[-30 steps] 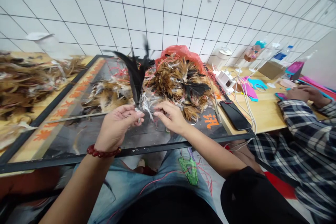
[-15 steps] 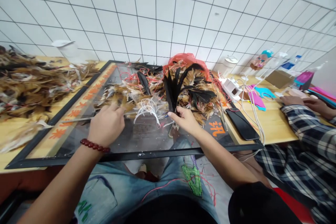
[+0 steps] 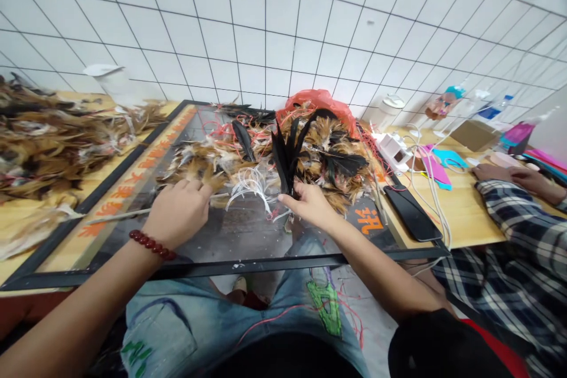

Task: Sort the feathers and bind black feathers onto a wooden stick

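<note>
My right hand [image 3: 305, 204] pinches the lower ends of a bunch of black feathers [image 3: 283, 156], which fan upward from the thumb and fingers. My left hand [image 3: 179, 212], with a red bead bracelet [image 3: 152, 244] on the wrist, is closed over a thin pale stick [image 3: 133, 214] that sticks out on both sides of it. Its fingertips are hidden behind the knuckles, beside brown feathers [image 3: 195, 162]. Between the hands lies a loose bundle of white quills or strips [image 3: 250, 186]. More brown and black feathers [image 3: 341, 159] are heaped behind my right hand.
A black-framed glass panel [image 3: 261, 263] forms the work surface. A red plastic bag [image 3: 316, 97] and pink string lie at its back. Feathers [image 3: 48, 142] pile up at left. At right are a phone [image 3: 411, 212], white cables, a white charger [image 3: 393, 150] and a co-worker's plaid sleeve [image 3: 509, 207].
The black feathers in my right hand have shifted slightly left and stand a little closer together. My left hand has moved slightly down and left, and the stick now slants more.
</note>
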Demonstrator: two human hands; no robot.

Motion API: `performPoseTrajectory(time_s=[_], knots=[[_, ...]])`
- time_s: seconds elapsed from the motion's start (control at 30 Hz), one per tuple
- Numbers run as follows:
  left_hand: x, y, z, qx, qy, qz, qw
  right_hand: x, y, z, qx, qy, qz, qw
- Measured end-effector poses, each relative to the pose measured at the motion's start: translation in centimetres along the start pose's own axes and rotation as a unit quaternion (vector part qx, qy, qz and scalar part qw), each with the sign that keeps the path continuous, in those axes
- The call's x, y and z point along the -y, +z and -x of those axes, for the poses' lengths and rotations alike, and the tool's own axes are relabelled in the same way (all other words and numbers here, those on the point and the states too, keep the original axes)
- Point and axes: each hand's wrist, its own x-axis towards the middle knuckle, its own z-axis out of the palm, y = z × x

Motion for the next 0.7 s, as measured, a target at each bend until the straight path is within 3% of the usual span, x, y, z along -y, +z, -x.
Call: performPoseTrajectory(time_s=[0.1, 0.2, 0.3, 0.4, 0.53, 0.7], knots=[[0.4, 0.3, 0.2, 0.016, 0.023, 0.003, 1.0, 2.1, 0.3, -1.4, 0.038, -0.012, 0.079, 0.996], [0.9, 0.5, 0.4, -0.011, 0.042, 0.05, 0.998, 3.8, 1.2, -2.6, 0.081, -0.032, 0.142, 0.986], [1.3, -0.1, 0.7, -0.031, 0.025, 0.117, 0.992, 4.6, 2.0, -3.2, 0.123, -0.027, 0.177, 0.976], [1.5, -1.1, 1.1, -0.012, 0.023, 0.078, 0.997, 4.6, 2.4, -3.5, 0.132, -0.026, 0.189, 0.973], [2.1, -2.4, 1.4, -0.024, 0.037, 0.02, 0.999, 4.5, 1.9, -4.3, 0.12, -0.01, 0.134, 0.984], [4.1, -5.5, 1.5, -0.138, -0.037, 0.045, 0.989, 7.0, 1.0, -5.1, 0.084, -0.007, 0.016, 0.996]])
